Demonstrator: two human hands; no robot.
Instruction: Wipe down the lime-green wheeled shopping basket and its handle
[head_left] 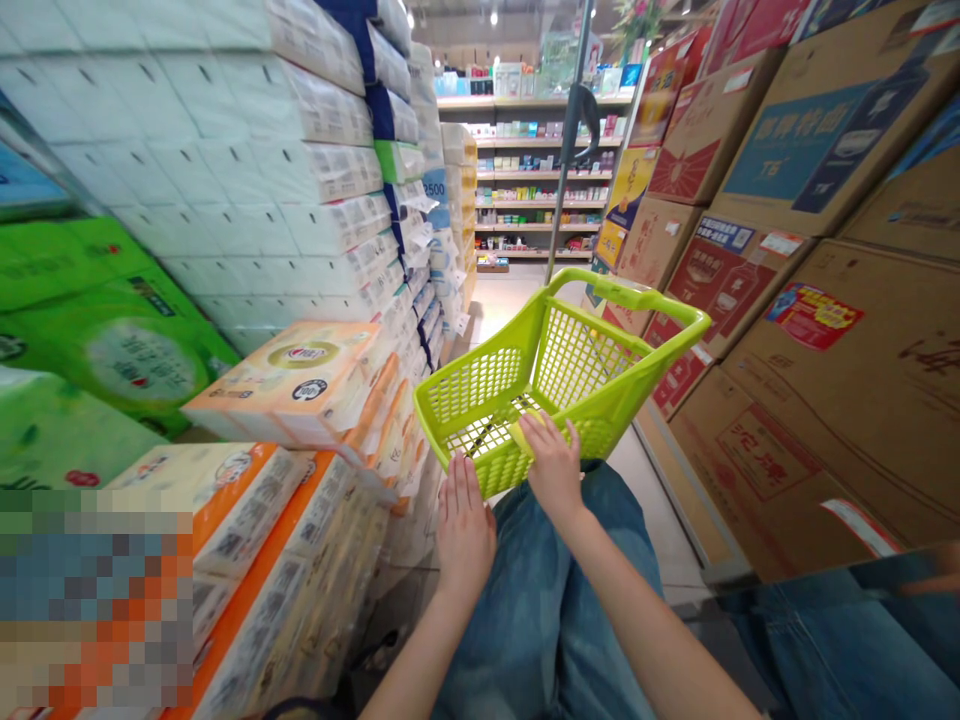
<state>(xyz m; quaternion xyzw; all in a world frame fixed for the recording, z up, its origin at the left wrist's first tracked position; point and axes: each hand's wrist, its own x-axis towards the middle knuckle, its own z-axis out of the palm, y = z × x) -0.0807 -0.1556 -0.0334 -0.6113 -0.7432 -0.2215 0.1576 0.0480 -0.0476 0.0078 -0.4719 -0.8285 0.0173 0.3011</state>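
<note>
A lime-green shopping basket [592,345] with mesh sides stands tilted in front of my knees, its handle pointing away to the right. Its inside shows nothing but the mesh floor. My left hand [466,525] rests on the near left corner of the rim, fingers stretched out and flat. In my right hand [556,465] is a small yellow cloth [523,432], pressed against the near side's rim; most of it hides under the fingers, and it could be a sponge. My denim-covered knees [581,580] are just below the basket.
Stacked white tissue packs [247,180] rise on the left, with orange-and-white packs [300,375] lower down. Cardboard cartons [825,400] line the right. A slanted metal pole [564,180] stands behind the basket; stocked shelves [536,145] are farther back. Denim [862,640] shows at lower right.
</note>
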